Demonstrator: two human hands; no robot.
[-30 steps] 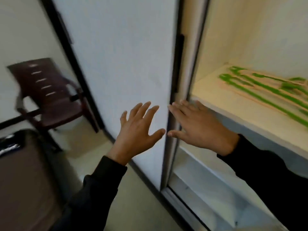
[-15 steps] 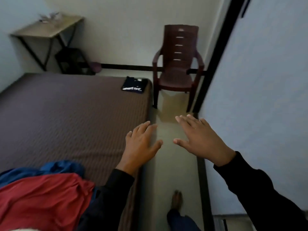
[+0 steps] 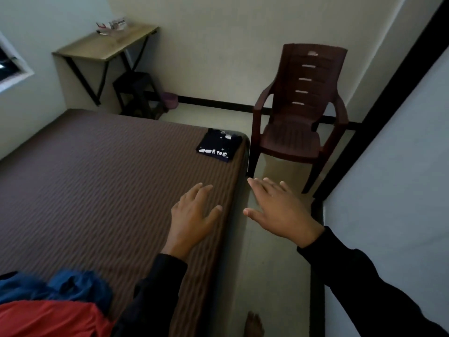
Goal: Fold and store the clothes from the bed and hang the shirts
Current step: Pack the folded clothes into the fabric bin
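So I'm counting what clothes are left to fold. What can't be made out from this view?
Head view only:
- Blue garment and red garment: cut off by the bottom-left edge and the left sleeve; type and number unclear.
- Folded dark garment: white print too small to read.
- Items on the desk: too small and dim.
- Wardrobe: only its outside panel shows.

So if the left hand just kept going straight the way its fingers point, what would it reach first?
Most likely the folded dark shirt near the bed's far corner. The left hand is open above the bed, fingers aimed roughly that way, nothing between them. One view leaves its height unclear, so it might pass over the shirt.
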